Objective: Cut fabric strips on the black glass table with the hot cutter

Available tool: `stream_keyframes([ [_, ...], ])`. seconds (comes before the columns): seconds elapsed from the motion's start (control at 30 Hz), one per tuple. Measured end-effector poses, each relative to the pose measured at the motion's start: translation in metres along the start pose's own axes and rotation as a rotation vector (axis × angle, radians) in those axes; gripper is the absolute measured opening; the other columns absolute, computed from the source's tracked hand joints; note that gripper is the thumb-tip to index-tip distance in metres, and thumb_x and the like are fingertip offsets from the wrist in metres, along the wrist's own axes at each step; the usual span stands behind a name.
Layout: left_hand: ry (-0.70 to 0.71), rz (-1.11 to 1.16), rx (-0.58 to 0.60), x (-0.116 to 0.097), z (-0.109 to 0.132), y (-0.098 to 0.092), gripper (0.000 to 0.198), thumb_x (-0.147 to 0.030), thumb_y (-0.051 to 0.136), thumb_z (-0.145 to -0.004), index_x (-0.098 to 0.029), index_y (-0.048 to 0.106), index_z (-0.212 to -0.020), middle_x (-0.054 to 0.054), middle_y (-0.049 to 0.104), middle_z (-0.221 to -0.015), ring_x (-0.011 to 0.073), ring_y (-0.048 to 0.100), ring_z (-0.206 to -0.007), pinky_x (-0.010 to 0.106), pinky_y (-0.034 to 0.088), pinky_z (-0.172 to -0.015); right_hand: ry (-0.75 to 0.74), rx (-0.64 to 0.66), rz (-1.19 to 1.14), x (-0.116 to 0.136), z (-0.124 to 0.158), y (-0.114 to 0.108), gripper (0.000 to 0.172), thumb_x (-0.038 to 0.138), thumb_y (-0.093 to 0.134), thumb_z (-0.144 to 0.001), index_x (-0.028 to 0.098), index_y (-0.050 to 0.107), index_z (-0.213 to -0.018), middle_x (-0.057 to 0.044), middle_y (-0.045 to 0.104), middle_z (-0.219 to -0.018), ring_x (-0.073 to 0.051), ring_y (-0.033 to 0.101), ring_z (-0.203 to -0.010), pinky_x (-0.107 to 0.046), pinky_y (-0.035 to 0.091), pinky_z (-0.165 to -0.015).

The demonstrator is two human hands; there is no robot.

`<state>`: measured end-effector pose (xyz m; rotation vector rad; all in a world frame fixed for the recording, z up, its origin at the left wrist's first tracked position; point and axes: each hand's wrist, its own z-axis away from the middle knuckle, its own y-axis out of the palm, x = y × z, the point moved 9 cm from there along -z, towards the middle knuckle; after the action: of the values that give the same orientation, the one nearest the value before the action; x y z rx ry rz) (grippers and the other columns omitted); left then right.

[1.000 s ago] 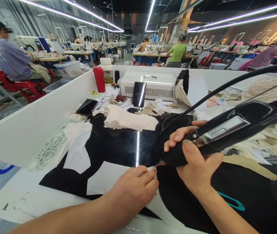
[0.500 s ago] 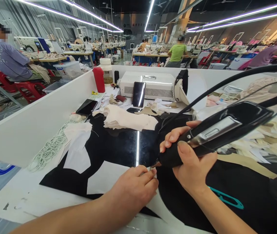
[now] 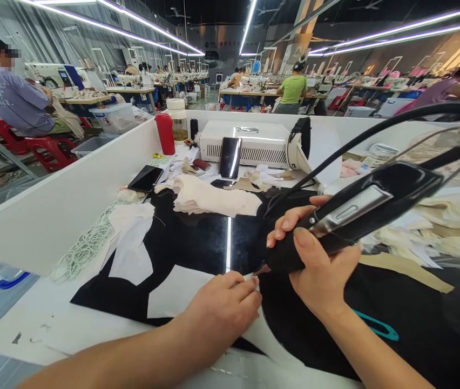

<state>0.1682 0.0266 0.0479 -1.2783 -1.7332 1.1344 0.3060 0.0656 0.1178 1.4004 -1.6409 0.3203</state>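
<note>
My right hand (image 3: 323,270) is wrapped round a thick black corded hand tool (image 3: 359,208) with a silver lever along its side. The tool slants down to the left, and its small coppery tip (image 3: 263,268) reaches my left fingertips. My left hand (image 3: 225,308) is closed in a pinch right at that tip; what it pinches is mostly hidden by the fingers. Beneath it lies a white cut fabric piece (image 3: 173,292) on the black sheet (image 3: 197,243). A teal oval loop-shaped piece (image 3: 379,327) rests beside my right forearm.
Farther back lie stacked pale pieces (image 3: 217,197), a phone (image 3: 230,156) and a vented white box (image 3: 246,141). At left are pale green cord (image 3: 88,237) and a red bottle (image 3: 166,134). Fabric scraps (image 3: 448,210) heap at right. Black cable (image 3: 376,132) arches overhead. Co-workers sit beyond the partition.
The view has shifted slightly. The tool's rear end sits a little lower and farther left. Both hands keep their grips, and the tool tip stays at my left fingertips.
</note>
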Motion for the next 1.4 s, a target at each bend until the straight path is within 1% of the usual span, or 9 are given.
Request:
stream_keyframes([
  [0.17,-0.084,-0.006,0.003,0.029,0.001,-0.001,0.010,-0.017,0.058,-0.109,-0.014,0.065,-0.114,0.009,0.077,-0.122,0.0208,0.070,-0.096,0.035,0.059,-0.088,0.021,-0.026,0.157,0.021,-0.004,-0.009,0.046,0.033,0.094,-0.080,0.028,0.063,-0.114,0.003,0.070,-0.084,-0.018,0.067,-0.069,-0.035,0.062,-0.065],
  [0.3,-0.112,-0.063,-0.044,0.046,0.003,-0.005,0.017,-0.016,0.051,-0.111,-0.012,0.066,-0.117,0.012,0.076,-0.126,0.0242,0.071,-0.103,0.040,0.059,-0.091,0.055,-0.062,0.097,0.034,0.004,-0.021,0.042,0.032,0.094,-0.080,0.029,0.066,-0.112,0.004,0.067,-0.081,-0.017,0.065,-0.066,-0.032,0.060,-0.058],
  [0.37,-0.086,-0.043,-0.093,0.042,0.004,-0.011,0.018,-0.015,0.050,-0.112,-0.012,0.067,-0.117,0.013,0.076,-0.128,0.0247,0.071,-0.111,0.041,0.059,-0.097,0.052,-0.065,0.063,0.039,0.011,-0.025,0.042,0.032,0.095,-0.079,0.029,0.068,-0.110,0.004,0.067,-0.080,-0.017,0.064,-0.065,-0.031,0.060,-0.056],
  [0.47,-0.010,0.111,-0.137,0.023,0.004,-0.017,0.018,-0.014,0.051,-0.112,-0.012,0.068,-0.118,0.009,0.076,-0.127,0.0201,0.070,-0.114,0.036,0.057,-0.106,0.038,-0.045,0.032,0.044,0.022,-0.028,0.041,0.031,0.095,-0.080,0.029,0.069,-0.111,0.003,0.068,-0.080,-0.017,0.065,-0.065,-0.031,0.061,-0.055],
  [0.57,0.046,0.254,-0.136,0.004,0.003,-0.018,0.018,-0.018,0.051,-0.113,-0.014,0.068,-0.118,0.006,0.077,-0.115,0.0171,0.071,-0.106,0.031,0.059,-0.099,0.043,-0.025,0.019,0.044,0.030,-0.030,0.038,0.031,0.092,-0.083,0.029,0.069,-0.114,0.003,0.068,-0.082,-0.017,0.065,-0.067,-0.031,0.061,-0.057],
  [0.67,0.065,0.275,-0.099,-0.006,0.003,-0.013,0.021,-0.024,0.051,-0.114,-0.014,0.067,-0.122,0.006,0.076,-0.107,0.0186,0.071,-0.103,0.033,0.060,-0.096,0.038,-0.007,0.021,0.042,0.033,-0.029,0.037,0.030,0.090,-0.086,0.030,0.067,-0.116,0.003,0.067,-0.084,-0.016,0.065,-0.068,-0.031,0.061,-0.059],
  [0.9,0.006,0.291,-0.038,-0.002,0.004,-0.009,0.018,-0.025,0.057,-0.112,-0.016,0.070,-0.120,0.007,0.074,-0.108,0.0188,0.072,-0.102,0.032,0.062,-0.094,0.038,0.007,0.008,0.037,0.033,-0.027,0.040,0.033,0.089,-0.087,0.031,0.065,-0.119,0.004,0.067,-0.086,-0.015,0.066,-0.066,-0.031,0.060,-0.058],
  [1.1,0.048,0.313,-0.079,-0.003,0.006,-0.016,0.019,-0.021,0.052,-0.113,-0.014,0.070,-0.114,0.007,0.075,-0.106,0.0169,0.072,-0.102,0.029,0.062,-0.096,0.043,-0.020,-0.005,0.035,0.037,-0.027,0.042,0.034,0.090,-0.087,0.031,0.063,-0.120,0.004,0.068,-0.086,-0.013,0.062,-0.061,-0.029,0.057,-0.053],
  [1.4,0.051,0.333,-0.095,-0.001,0.007,-0.013,0.024,-0.022,0.046,-0.115,-0.014,0.069,-0.114,0.007,0.075,-0.107,0.0180,0.073,-0.099,0.032,0.063,-0.094,0.050,-0.033,-0.035,0.036,0.037,-0.020,0.042,0.036,0.091,-0.086,0.030,0.063,-0.117,0.005,0.069,-0.084,-0.012,0.060,-0.059,-0.028,0.056,-0.051],
])
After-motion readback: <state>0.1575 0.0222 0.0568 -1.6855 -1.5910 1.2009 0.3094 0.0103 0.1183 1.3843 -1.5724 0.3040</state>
